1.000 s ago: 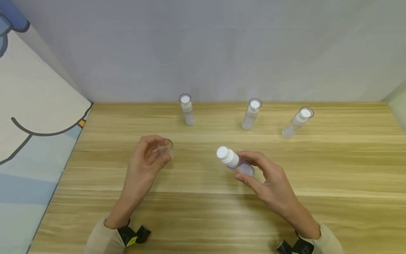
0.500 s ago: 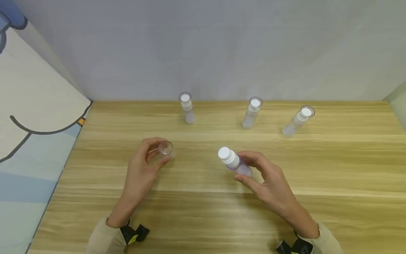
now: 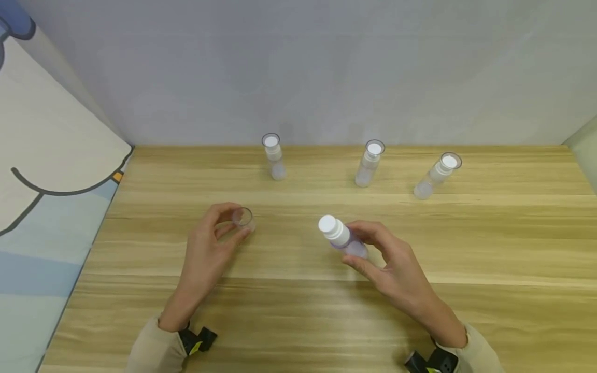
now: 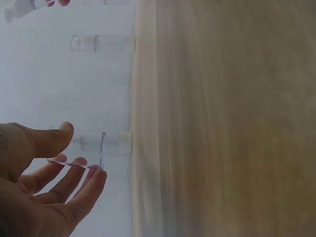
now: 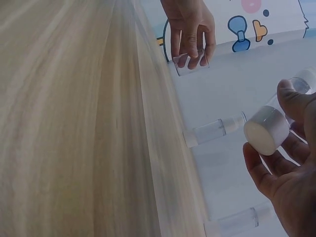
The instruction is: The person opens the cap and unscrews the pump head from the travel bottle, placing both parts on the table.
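In the head view my left hand [image 3: 210,248] holds a clear plastic cap [image 3: 244,221] between thumb and fingers, its round rim facing up. The left wrist view shows the thumb on one side of the clear cap [image 4: 102,150] and several fingertips on the other. My right hand [image 3: 394,267] grips a small pump bottle [image 3: 337,233] by its lower body. Its white top is bare and leans to the left, apart from the cap. In the right wrist view the bottle's silvery-white base [image 5: 266,131] faces the camera.
Three similar bottles with clear caps stand along the back of the wooden table [image 3: 298,321]: a left one [image 3: 275,158], a middle one [image 3: 369,165] and a right one [image 3: 436,177]. Behind them rises a grey wall [image 3: 298,72]. A cartoon-printed cloth [image 3: 56,140] lies at the left.
Both hands keep their holds and stay nearly in place. The cap has tipped slightly so its rim shows rounder, and the bottle stands a little more upright than one second ago.
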{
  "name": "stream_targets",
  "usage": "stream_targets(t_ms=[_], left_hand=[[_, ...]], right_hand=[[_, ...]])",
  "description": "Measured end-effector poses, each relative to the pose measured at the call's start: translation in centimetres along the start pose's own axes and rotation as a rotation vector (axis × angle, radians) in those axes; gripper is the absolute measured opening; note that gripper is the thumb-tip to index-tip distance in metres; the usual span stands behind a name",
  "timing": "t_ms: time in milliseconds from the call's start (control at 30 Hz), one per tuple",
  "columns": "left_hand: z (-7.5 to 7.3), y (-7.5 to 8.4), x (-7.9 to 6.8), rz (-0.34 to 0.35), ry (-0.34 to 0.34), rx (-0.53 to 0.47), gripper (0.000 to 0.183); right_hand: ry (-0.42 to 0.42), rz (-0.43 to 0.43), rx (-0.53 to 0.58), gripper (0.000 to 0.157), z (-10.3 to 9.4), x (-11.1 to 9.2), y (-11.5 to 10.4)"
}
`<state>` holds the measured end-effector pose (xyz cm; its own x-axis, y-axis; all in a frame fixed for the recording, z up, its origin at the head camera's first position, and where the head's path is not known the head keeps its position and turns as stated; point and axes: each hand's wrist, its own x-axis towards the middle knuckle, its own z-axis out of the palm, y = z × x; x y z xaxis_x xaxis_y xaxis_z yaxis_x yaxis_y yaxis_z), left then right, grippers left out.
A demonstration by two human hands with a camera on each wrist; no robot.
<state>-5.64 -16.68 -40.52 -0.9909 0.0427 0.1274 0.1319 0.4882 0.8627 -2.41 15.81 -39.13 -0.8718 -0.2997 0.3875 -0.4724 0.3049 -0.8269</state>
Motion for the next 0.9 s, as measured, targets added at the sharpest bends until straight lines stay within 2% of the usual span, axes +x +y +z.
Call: stream_targets(t_ms=[200, 467, 800, 900], left_hand=[[0.0, -0.6, 0.1, -0.001, -0.016, 0.046, 0.046], [0.0, -1.0, 0.2, -0.07, -0.056, 0.043, 0.046], [0.1, -1.4, 0.1, -0.088, -0.097, 0.015, 0.044], [0.1, -1.5, 0.1, -0.088, -0.103, 0.033, 0.044]], right_hand=[[-0.01, 0.012, 0.004, 0.057, 0.2, 0.0, 0.0], [-0.01, 0.008, -0.002, 0.057, 0.2, -0.1, 0.0], [-0.006, 0.002, 0.011, 0.058, 0.2, -0.1, -0.1], [-0.006, 0.0, 0.02, 0.058, 0.2, -0.1, 0.0]])
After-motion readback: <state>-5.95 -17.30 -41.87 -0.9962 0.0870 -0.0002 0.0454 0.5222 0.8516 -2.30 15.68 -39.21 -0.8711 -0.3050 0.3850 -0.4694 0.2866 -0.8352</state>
